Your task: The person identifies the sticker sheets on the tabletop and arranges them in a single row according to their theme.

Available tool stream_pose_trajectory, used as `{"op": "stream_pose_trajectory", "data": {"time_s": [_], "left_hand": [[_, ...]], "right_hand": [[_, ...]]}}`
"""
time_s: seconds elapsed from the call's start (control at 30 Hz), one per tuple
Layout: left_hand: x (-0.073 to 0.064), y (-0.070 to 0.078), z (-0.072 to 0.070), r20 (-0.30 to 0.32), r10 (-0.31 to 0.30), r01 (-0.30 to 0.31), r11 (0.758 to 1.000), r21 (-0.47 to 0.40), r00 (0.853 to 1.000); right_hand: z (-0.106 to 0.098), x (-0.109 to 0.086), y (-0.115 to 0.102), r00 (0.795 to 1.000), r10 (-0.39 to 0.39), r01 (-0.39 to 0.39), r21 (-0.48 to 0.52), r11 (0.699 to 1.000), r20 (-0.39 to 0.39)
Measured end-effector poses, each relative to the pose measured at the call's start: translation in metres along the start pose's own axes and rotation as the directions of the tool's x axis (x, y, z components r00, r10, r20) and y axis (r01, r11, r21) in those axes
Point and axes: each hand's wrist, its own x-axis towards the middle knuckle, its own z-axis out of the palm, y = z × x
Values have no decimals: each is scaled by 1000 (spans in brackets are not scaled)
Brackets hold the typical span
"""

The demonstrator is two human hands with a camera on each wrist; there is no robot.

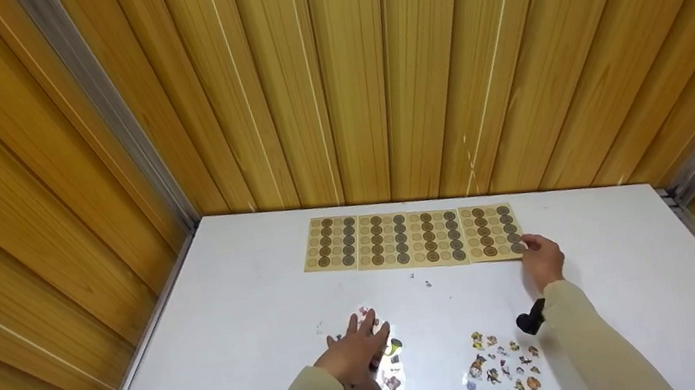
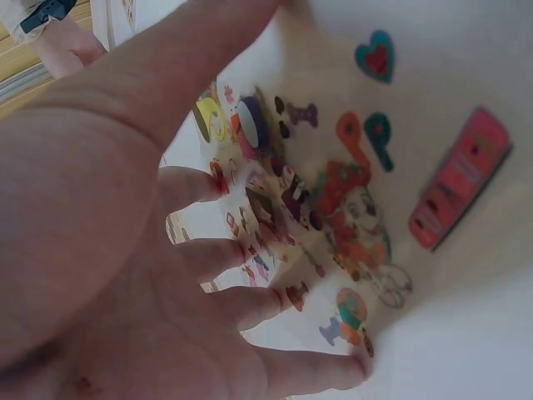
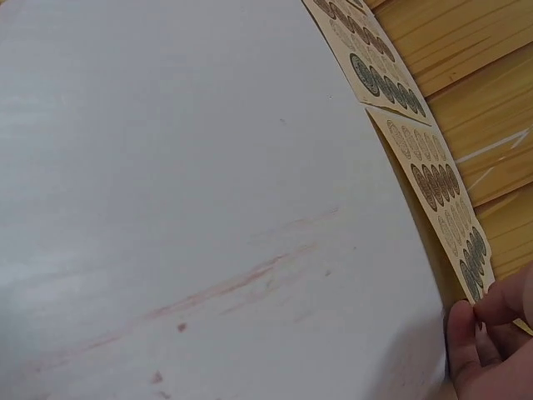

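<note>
My right hand [image 1: 544, 263] pinches the near right corner of the rightmost kraft-coloured sheet of round stickers [image 1: 490, 230]. In the right wrist view, thumb and fingertip meet at that corner, and the sheet's near edge stands slightly off the white table. My left hand [image 1: 356, 353] is spread flat, palm down, over a sheet of cartoon stickers [image 1: 397, 369]. The left wrist view shows its straight fingers on the stickers, among them a heart [image 2: 376, 58], a cartoon dog [image 2: 358, 217] and a pink strip [image 2: 460, 179]. The hand covers part of that sheet.
Three more kraft sheets [image 1: 382, 241] stand in a row to the left, along the table's back edge. Several small cartoon stickers [image 1: 505, 369] lie at the front right. Tiny scraps [image 1: 428, 284] dot the middle. Wood-patterned walls [image 1: 360, 86] enclose the white table [image 1: 254, 301].
</note>
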Motion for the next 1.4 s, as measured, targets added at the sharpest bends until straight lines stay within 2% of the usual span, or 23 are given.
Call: {"op": "stream_pose_trajectory", "data": {"time_s": [0.3, 0.53, 0.8, 0.9, 0.97, 1.13, 1.23, 1.4], "left_hand": [[0, 1, 0, -2, 1, -1, 1000, 10, 1000], [-2, 0, 0, -3, 13, -13, 1000, -15, 1000], [-1, 1, -1, -9, 7, -7, 1000, 9, 1000], [0, 2, 0, -12, -3, 3, 1000, 26, 1000], [2, 3, 0, -14, -10, 11, 999, 39, 1000], [4, 8, 0, -18, -25, 26, 999, 45, 1000], [4, 10, 0, -10, -26, 27, 999, 33, 1000], [5, 9, 1, -3, -34, 34, 999, 24, 999]], "right_hand": [[-1, -2, 0, 999, -39, 39, -22, 999, -1], [-1, -4, 0, 1000, -28, 28, -36, 999, -5], [-6, -10, 2, 999, -41, 39, -61, 997, -28], [-6, -16, 0, 998, -59, 60, -80, 995, 10], [-6, -19, 0, 996, -66, 73, -107, 992, 62], [-9, -24, -2, 978, -74, 112, -190, 975, 195], [-10, -26, -3, 968, -125, 179, -254, 950, 216], [-7, -26, -4, 944, -232, 302, -339, 891, 232]]}}
